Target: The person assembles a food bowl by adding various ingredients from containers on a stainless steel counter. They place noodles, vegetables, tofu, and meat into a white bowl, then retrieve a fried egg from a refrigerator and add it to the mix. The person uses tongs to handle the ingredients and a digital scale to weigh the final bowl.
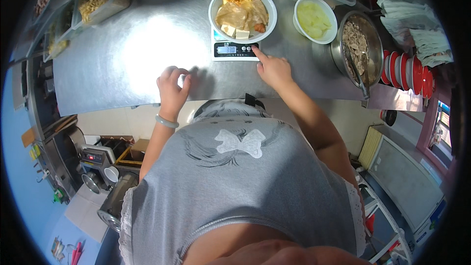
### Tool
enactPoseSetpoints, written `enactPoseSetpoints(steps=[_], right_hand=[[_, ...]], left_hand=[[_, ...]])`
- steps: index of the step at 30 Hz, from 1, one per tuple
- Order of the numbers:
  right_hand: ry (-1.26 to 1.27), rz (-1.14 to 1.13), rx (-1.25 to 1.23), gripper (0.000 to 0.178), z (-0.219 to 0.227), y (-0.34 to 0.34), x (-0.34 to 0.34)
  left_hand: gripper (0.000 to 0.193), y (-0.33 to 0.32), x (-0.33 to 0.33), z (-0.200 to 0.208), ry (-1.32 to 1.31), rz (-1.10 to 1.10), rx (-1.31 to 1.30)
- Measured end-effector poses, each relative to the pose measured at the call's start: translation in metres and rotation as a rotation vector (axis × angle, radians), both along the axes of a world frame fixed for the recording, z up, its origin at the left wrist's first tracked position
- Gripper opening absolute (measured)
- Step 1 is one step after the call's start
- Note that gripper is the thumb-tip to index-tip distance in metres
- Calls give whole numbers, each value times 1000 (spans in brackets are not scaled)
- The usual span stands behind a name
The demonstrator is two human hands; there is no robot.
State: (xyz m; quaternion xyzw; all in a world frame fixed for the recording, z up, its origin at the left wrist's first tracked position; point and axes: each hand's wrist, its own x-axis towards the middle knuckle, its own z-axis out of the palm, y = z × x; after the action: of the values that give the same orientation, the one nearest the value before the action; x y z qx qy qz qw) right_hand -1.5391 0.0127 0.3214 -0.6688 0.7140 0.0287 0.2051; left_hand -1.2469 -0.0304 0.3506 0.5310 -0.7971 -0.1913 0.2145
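A white bowl (250, 30) stands on a small digital kitchen scale (218, 56). It holds tofu cubes, thin beige sheets, reddish-brown pieces and something topped with red-orange seasoning. With its index finger stretched out, my right hand (274, 70) touches the button area at the right of the scale's lit display; the other fingers are curled, holding nothing. My left hand (172, 87), a pale bangle (167, 121) on its wrist, hovers near the table's front edge, fingers loosely bent and apart, with nothing in it.
Right of the scale are a white bowl of pale green slices (315, 19) and a metal basin of sliced meat (356, 44) with tongs (360, 76). Plastic food tubs (105, 1) line the back of the steel table (93, 76). Red-and-white stacked items (407, 72) and plastic bags (409, 12) sit far right.
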Motion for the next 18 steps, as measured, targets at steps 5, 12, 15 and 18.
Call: enactPoseSetpoints(steps=[5,12,15,18], right_hand=[[-115,-71,-71,47,10,15,1],[-188,-115,-313,35,6,30,-14],[-127,-85,-357,36,-3,15,0],[-46,-62,-257,39,-10,3,6]], left_hand=[[13,-7,1,-2,44,-37,-55],[32,-7,-18,-9,-8,-82,-32],[38,-8,-24,-12,-36,-116,-36],[37,-11,-25,-13,-20,-126,-16]])
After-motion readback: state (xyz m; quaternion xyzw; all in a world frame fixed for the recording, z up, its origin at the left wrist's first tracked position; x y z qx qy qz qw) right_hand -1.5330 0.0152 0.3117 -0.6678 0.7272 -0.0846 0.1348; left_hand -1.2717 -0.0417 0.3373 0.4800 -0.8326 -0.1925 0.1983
